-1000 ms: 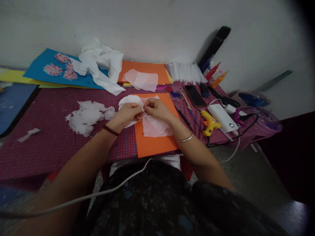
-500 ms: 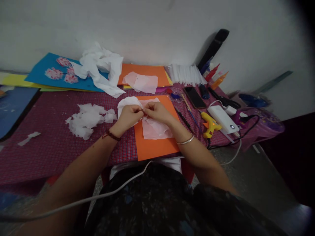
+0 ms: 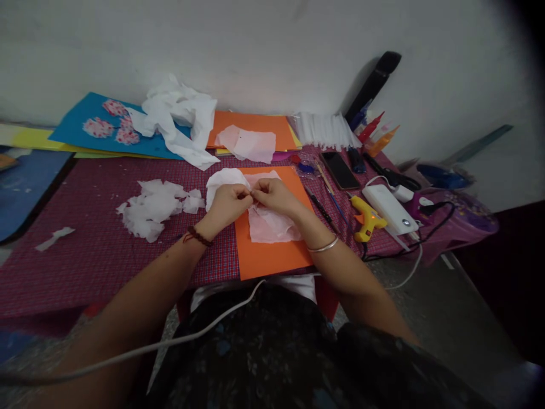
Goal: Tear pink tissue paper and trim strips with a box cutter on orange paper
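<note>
My left hand [image 3: 230, 203] and my right hand [image 3: 275, 196] meet fingertip to fingertip over an orange sheet [image 3: 272, 261]. Both are closed in a pinch on tissue paper, and the small bit between the fingertips is mostly hidden. A crumpled piece of white tissue paper [image 3: 223, 177] shows behind my left hand. Beneath my right hand, pink-tinted tissue paper [image 3: 272, 226] lies on the orange sheet. Left of my hands, a loose heap of torn white tissue pieces [image 3: 151, 210] rests on the checked tablecloth [image 3: 97, 267].
A yellow glue gun [image 3: 367, 218], white power bank [image 3: 390, 209] and phone [image 3: 339, 170] lie at right with cables. Along the wall are glue sticks [image 3: 326, 130], a blue sheet [image 3: 76, 128] bearing pink-white clumps [image 3: 97, 128], and a long white tissue strip [image 3: 183, 113].
The whole view has shifted slightly to the right. My hands keep their pinch at nearly the same spot above the orange sheet.
</note>
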Demonstrator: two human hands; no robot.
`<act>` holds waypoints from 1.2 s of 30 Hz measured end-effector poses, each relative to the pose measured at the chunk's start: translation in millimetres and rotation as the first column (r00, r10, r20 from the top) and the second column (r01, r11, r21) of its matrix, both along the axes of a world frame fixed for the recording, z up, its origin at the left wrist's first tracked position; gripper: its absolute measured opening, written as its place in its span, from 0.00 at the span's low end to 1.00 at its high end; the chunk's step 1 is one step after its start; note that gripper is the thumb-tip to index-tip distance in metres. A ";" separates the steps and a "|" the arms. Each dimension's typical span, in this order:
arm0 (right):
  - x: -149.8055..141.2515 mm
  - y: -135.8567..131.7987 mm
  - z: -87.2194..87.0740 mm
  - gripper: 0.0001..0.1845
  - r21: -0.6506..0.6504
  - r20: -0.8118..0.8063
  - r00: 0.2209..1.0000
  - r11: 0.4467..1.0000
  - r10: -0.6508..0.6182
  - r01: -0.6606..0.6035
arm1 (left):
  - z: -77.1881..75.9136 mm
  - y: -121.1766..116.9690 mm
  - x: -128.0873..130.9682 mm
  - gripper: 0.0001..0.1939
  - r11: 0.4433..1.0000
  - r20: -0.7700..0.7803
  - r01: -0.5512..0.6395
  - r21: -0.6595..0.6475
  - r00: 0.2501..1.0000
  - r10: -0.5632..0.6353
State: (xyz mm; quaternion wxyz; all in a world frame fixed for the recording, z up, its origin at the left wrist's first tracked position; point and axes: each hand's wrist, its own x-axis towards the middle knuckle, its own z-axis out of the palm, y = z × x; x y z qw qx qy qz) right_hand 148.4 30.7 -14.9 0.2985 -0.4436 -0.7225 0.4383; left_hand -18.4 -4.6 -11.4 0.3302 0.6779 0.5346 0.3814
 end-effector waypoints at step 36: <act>1.3 -4.8 18.4 0.06 -0.224 -0.430 0.876 0.966 -0.217 0.130 | 26.2 15.9 -30.9 0.11 0.945 0.643 0.101 -0.311 0.755 0.130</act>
